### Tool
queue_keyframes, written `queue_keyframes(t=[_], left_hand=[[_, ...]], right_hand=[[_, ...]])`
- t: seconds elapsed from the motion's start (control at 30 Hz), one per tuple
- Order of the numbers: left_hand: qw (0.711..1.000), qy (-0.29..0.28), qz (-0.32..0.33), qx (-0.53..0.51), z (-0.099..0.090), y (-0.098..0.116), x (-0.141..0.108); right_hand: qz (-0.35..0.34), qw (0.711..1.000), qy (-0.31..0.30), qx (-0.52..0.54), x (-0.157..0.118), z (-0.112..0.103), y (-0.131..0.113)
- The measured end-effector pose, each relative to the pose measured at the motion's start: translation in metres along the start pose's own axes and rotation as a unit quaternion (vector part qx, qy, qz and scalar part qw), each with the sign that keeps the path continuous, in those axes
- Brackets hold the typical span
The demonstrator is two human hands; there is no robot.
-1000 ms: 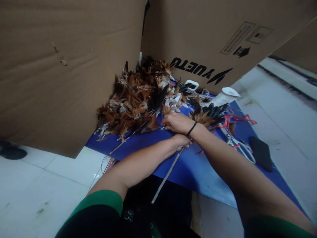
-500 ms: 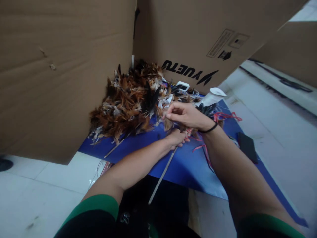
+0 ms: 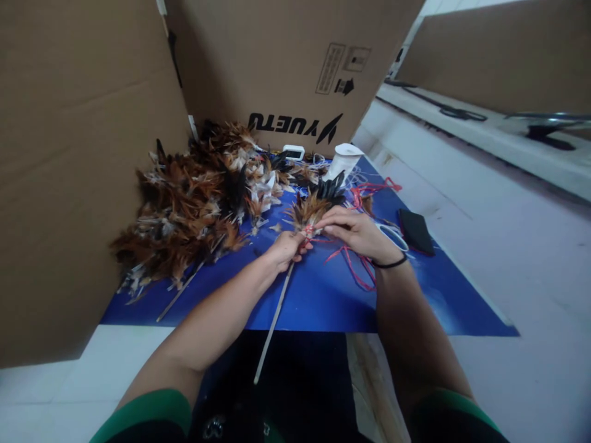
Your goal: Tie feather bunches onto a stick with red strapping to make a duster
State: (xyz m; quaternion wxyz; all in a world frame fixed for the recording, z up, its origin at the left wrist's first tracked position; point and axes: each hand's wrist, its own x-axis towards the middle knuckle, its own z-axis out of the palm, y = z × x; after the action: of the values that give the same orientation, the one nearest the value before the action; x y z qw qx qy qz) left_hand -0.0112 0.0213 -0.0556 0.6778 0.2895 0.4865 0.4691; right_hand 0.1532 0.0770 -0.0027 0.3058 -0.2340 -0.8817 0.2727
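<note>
Note the change at the binding point: compared with half a second ago, see the right hand (image 3: 362, 234) brought down from its raised position to the red twine (image 3: 308, 231), just beside the left hand (image 3: 284, 251). See also the brown feather bundle (image 3: 308, 210) at the upper end of the thin stick (image 3: 273, 320), more fully exposed than before. Take this as a shift from handling above the joint to handling the twine itself, with stick, feathers and twine meeting at one spot.

Locate the thin stick in the left hand: gripped with fingers curled around its upper part, slanting down past the near edge of the blue tabletop (image 3: 323, 307). Observe the right fingers extended, with index and thumb tips close together at the twine; cannot tell whether actually pinching a strand. Trace the slack from the binding to loose loops below the right hand.

Find the large feather pile (image 3: 184, 191) to the left, apart from the bundle, with a second stick (image 3: 182, 295) protruding from its near side. Find the white scissor handle (image 3: 396, 238) partly covered by the right hand, near the flat black case (image 3: 416, 232). Locate the white roll (image 3: 344, 165) behind the bundle, near the printed carton panel (image 3: 295, 74).
</note>
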Motion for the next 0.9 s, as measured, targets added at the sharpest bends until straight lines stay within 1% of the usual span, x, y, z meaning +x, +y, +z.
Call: queue_keyframes(t=[0.13, 0.3, 0.43, 0.57, 0.8, 0.9], left_hand=[[1.0, 0.004, 0.008, 0.024, 0.003, 0.0, -0.002], [0.998, 0.003, 0.017, 0.062, 0.005, -0.004, -0.002], [0.997, -0.007, 0.026, 0.069, 0.005, -0.007, -0.001], [0.996, -0.009, 0.035, 0.079, 0.006, -0.009, -0.001], [0.993, 0.01, 0.038, 0.113, 0.009, -0.008, -0.006], [0.989, 0.031, 0.034, 0.141, 0.012, -0.008, -0.008]], right_hand=[[-0.02, 0.999, -0.027, -0.002, -0.004, 0.012, 0.015], [-0.031, 0.998, -0.059, -0.019, -0.007, 0.014, 0.017], [-0.026, 0.996, -0.058, -0.065, -0.006, 0.015, 0.01], [-0.015, 0.995, -0.049, -0.083, -0.003, 0.017, 0.003], [0.03, 0.995, -0.038, -0.083, -0.003, 0.018, 0.002], [0.045, 0.995, -0.039, -0.082, -0.003, 0.017, 0.002]])
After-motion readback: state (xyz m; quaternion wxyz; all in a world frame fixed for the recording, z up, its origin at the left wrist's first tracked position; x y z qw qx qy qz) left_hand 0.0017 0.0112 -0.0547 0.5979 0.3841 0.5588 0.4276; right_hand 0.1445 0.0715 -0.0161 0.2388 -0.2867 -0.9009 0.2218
